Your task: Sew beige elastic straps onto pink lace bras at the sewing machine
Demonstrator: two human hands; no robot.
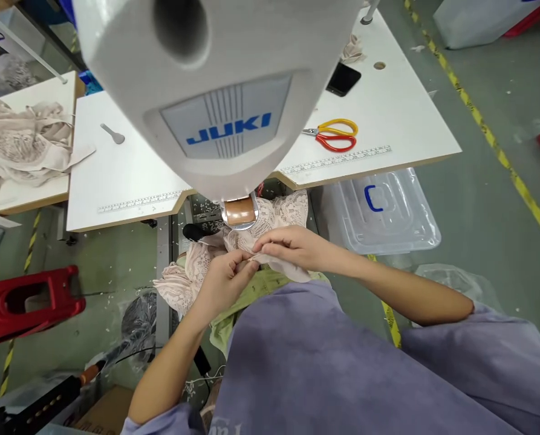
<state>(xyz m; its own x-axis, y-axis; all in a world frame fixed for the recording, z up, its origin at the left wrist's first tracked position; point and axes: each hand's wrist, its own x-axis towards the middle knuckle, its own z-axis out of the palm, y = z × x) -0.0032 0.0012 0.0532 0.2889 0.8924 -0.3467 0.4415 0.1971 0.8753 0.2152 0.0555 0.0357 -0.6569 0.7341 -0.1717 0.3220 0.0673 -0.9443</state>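
Beige lace fabric, which looks like a garment piece, hangs in front of the white JUKI sewing machine. My left hand pinches an edge of it between thumb and fingers. Beside it, my right hand is closed on the same pale fabric, with the thumb below the fingers. More lace bunches left of my left hand. Just beyond both hands sits the machine's rounded front plate; the needle area is hidden. A green cloth lies under the fabric on my lap.
Scissors with yellow and red handles and a phone lie on the white table. A small grey tool rests at left. Beige garments pile on the adjoining table. Below right stands a clear lidded bin; a red stool is at left.
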